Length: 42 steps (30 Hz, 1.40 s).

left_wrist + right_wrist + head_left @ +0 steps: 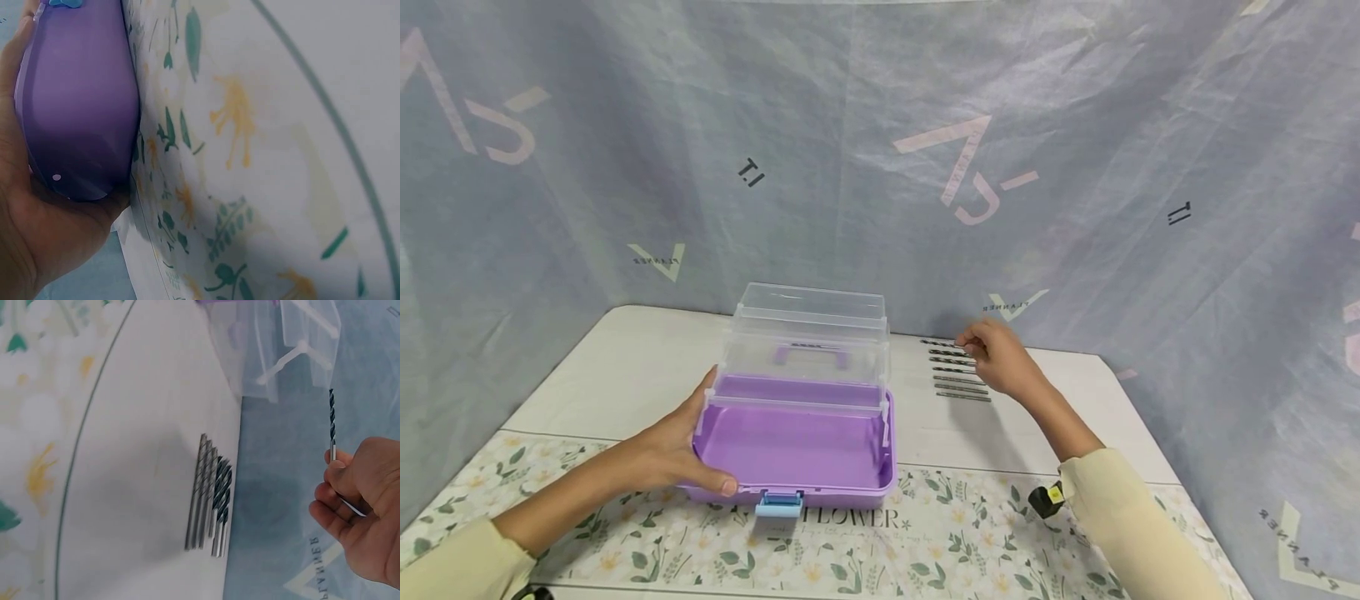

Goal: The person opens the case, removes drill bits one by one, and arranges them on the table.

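A purple plastic toolbox (797, 450) stands with its lid raised and its clear trays (805, 358) folded up and back. My left hand (673, 450) grips its left end, thumb along the front rim; the left wrist view shows the palm close round the purple end wall (81, 106). At the right, my right hand (1000, 358) pinches a twist drill bit (332, 419) by its shank between thumb and fingers, its dark fluted end sticking out. Under and beside that hand, several more drill bits (958, 387) lie in a row, some dark and some silver-grey.
A light blue latch (779, 503) hangs at the box's front. The white table top (625, 367) carries a floral cloth (940, 550) along its near side. Behind stands a grey-blue fabric sheet (820, 150) with printed letters. The sheet also hangs at both sides.
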### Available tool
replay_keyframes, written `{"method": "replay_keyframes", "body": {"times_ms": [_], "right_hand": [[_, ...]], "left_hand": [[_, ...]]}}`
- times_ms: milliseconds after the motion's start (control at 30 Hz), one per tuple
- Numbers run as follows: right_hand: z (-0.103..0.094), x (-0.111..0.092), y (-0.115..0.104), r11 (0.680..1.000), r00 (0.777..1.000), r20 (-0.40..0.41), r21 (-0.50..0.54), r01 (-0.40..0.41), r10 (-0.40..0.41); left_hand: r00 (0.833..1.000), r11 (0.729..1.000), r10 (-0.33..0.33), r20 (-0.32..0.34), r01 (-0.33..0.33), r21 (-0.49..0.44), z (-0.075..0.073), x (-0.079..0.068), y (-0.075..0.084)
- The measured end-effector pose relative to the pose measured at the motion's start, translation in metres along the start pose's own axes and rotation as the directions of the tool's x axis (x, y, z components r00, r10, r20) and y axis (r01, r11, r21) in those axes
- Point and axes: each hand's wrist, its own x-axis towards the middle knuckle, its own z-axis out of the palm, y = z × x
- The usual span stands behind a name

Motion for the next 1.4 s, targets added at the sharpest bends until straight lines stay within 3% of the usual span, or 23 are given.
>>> {"method": "replay_keyframes", "body": {"times_ms": [633, 1400], "right_hand": [[0.013, -0.026, 0.026, 0.995, 0.994, 0.050, -0.003, -0.097, 0.097], [0.030, -0.046, 0.045, 0.996, 0.988, 0.129, -0.031, -0.080, 0.083]], "left_hand": [[1.000, 1.000, 0.003, 0.008, -0.002, -0.018, 0.000, 0.001, -0.001], [1.000, 1.000, 0.003, 0.005, -0.003, -0.027, 0.000, 0.002, -0.002]]}}
